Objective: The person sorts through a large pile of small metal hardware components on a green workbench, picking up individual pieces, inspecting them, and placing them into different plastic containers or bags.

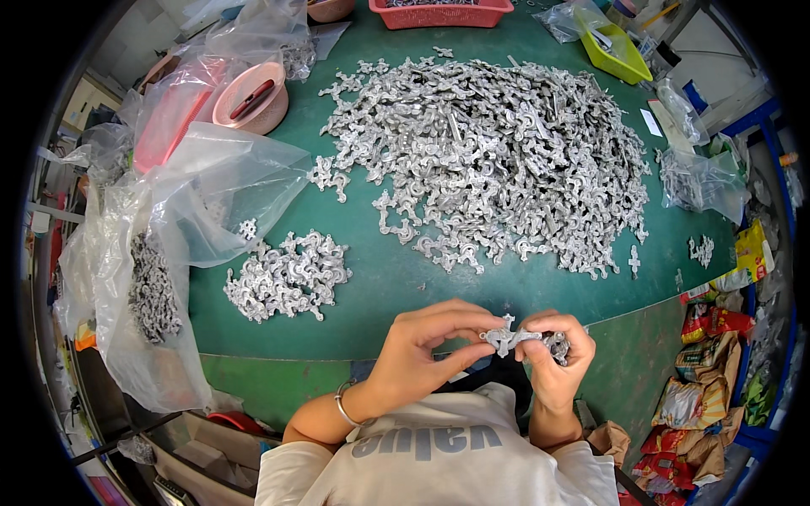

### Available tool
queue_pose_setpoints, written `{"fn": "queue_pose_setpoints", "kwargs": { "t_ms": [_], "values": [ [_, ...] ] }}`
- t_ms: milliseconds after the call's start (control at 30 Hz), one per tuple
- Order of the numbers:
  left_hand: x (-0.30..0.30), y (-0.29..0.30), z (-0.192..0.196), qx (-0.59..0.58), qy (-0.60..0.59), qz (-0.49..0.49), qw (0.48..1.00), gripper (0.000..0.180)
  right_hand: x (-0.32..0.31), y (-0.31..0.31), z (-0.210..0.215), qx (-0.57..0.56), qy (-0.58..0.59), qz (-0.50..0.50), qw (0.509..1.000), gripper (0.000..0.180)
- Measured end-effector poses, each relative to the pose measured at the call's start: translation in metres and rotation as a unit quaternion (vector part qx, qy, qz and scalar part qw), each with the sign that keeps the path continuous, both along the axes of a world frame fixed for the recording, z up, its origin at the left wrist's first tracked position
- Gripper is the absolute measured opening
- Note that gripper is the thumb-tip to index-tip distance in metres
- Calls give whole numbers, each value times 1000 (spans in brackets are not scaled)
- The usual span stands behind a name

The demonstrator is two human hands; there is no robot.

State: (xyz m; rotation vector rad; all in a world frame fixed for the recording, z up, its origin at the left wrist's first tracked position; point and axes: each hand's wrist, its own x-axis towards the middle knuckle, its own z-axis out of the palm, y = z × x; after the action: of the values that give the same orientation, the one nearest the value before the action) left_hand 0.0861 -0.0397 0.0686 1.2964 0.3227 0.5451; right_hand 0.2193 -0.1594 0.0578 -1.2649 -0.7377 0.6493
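Note:
Over the near edge of the bench, both my hands are at a small silver-grey metal casting [510, 337] with curved arms. My left hand [422, 341] pinches its left end between thumb and fingertips. My right hand [560, 350] is closed round the other end, and more grey metal pieces [556, 344] show inside its curled fingers; how many is hidden. Ahead of my hands lies a big heap of similar castings [498, 160]. A smaller pile of them [288, 277] sits to the left, nearer to me.
A clear plastic bag [156, 291] with grey parts hangs at the left edge. Behind it stands a pink bowl [268, 114] holding red-handled pliers [251, 99]. A red tray [439, 15] and a yellow-green basket [620, 57] stand at the back. Packages [709, 371] fill the right side.

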Motion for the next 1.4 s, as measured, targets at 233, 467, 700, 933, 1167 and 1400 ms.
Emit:
{"fn": "queue_pose_setpoints", "kwargs": {
  "t_ms": [233, 467, 700, 933, 1167, 1400],
  "values": [
    [1, -1, 1, 50, 13, 26, 998, 24, -1, -1, 2, 2, 6, 9, 1000, 9],
    [-2, 1, -3, -113, 63, -16, 992, 13, -4, 2, 0, 33, 76, 40, 996, 15],
    [-2, 3, -6, -181, 44, -45, 982, 19, -5, 2, 0, 41, 99, 53, 993, 20],
    [-2, 4, -8, -166, 30, -54, 984, 20, -7, 2, 0, 65, 79, 53, 993, 22],
    [2, 4, -2, -179, 25, -61, 982, 22, -10, -3, 0, 89, 86, 58, 991, 25],
    [6, 3, 2, -185, 23, -87, 979, 26, -15, -7, 4, 104, 140, 53, 983, 37]
  ]
}}
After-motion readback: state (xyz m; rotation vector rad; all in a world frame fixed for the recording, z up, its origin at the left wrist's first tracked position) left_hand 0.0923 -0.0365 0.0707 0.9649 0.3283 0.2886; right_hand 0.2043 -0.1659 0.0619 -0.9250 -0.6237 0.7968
